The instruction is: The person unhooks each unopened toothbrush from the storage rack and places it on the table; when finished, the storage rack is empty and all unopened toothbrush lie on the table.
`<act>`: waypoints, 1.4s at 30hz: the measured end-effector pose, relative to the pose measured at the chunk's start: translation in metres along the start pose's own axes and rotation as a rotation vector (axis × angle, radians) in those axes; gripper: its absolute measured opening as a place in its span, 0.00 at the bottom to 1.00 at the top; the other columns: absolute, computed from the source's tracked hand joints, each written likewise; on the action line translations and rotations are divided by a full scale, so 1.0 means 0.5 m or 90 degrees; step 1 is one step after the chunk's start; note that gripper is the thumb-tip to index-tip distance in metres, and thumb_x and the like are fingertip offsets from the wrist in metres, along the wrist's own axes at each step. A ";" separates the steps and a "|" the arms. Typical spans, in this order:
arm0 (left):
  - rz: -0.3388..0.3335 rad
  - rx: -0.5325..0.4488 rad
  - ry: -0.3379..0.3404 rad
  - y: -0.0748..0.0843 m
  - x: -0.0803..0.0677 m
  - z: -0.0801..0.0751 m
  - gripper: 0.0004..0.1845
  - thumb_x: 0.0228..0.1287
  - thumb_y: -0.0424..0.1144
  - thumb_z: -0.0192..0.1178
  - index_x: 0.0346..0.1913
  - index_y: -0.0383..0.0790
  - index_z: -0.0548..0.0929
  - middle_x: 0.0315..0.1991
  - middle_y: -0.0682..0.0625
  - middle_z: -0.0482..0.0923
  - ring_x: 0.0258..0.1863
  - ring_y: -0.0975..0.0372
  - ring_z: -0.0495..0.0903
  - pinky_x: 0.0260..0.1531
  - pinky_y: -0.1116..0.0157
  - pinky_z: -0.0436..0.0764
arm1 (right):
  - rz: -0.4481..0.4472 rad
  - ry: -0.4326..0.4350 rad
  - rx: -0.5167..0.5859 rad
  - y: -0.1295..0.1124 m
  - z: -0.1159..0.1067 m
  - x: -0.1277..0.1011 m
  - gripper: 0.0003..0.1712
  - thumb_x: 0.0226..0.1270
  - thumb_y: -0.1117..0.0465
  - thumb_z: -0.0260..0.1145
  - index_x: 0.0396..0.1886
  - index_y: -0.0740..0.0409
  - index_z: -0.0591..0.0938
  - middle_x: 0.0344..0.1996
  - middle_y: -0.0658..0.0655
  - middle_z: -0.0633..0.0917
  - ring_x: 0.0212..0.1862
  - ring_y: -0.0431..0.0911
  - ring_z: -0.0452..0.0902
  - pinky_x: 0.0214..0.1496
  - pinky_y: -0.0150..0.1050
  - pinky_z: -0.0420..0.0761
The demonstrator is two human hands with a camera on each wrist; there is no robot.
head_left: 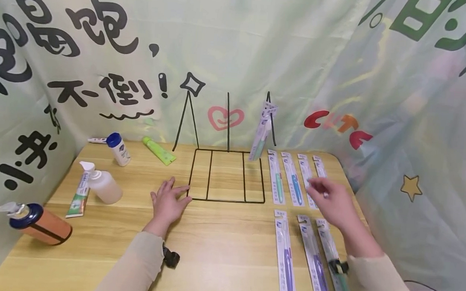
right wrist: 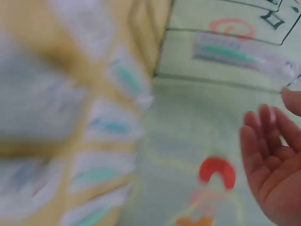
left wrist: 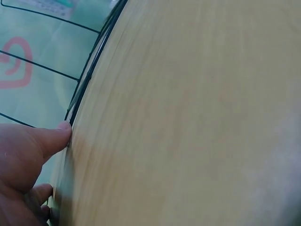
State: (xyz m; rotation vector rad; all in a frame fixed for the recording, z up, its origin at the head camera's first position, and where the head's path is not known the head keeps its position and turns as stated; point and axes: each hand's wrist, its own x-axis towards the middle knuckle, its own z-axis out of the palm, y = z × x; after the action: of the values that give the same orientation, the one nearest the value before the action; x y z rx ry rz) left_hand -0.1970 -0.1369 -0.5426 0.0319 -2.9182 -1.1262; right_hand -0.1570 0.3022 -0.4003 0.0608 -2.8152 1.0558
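Observation:
A black wire display rack (head_left: 235, 201) stands on the table. My left hand (head_left: 169, 206) rests at its front left corner, fingers spread. In the left wrist view the thumb (left wrist: 59, 136) touches the rack's edge. From the rack's right prong hangs a packaged toothbrush (head_left: 261, 134) with a green handle. My right hand (head_left: 331, 202) is raised over the back row at the right, its fingers loosely bent and holding nothing. Beneath and beside it lie packaged toothbrushes, among them a blue one (head_left: 293, 180) and a green one (head_left: 276, 179); the hand partly covers the rightmost packs.
A front row holds longer packs, including a purple toothbrush (head_left: 286, 260). At the left stand or lie an orange pump bottle (head_left: 47, 227), a clear pump bottle (head_left: 106, 187), a toothpaste tube (head_left: 79, 196), a blue-capped bottle (head_left: 119, 151) and a green tube (head_left: 158, 150). Printed cloth surrounds the table.

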 end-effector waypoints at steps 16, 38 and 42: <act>0.008 -0.001 -0.011 0.007 0.010 0.013 0.23 0.72 0.47 0.69 0.67 0.44 0.85 0.84 0.35 0.51 0.83 0.37 0.43 0.73 0.28 0.26 | 0.016 0.118 0.245 -0.144 0.115 0.246 0.17 0.76 0.61 0.70 0.60 0.63 0.86 0.52 0.63 0.88 0.49 0.50 0.82 0.45 0.35 0.79; 0.010 0.005 -0.010 0.007 0.011 0.012 0.24 0.72 0.47 0.69 0.67 0.45 0.85 0.84 0.35 0.51 0.83 0.37 0.43 0.73 0.28 0.26 | -0.016 0.196 0.314 -0.144 0.128 0.211 0.07 0.76 0.69 0.67 0.44 0.71 0.82 0.40 0.67 0.87 0.36 0.42 0.77 0.40 0.29 0.78; 0.005 0.007 -0.011 0.004 0.011 0.012 0.24 0.73 0.48 0.68 0.67 0.45 0.85 0.84 0.35 0.50 0.83 0.38 0.43 0.73 0.29 0.26 | -0.070 0.222 0.310 -0.135 0.107 0.183 0.06 0.76 0.71 0.66 0.45 0.72 0.82 0.39 0.67 0.87 0.35 0.40 0.77 0.37 0.27 0.78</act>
State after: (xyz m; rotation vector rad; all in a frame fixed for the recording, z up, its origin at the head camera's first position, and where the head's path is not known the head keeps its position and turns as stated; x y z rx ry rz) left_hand -0.2026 -0.1318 -0.5456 0.0101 -2.9376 -1.1148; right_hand -0.2479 0.2171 -0.3835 0.0707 -2.1762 1.5286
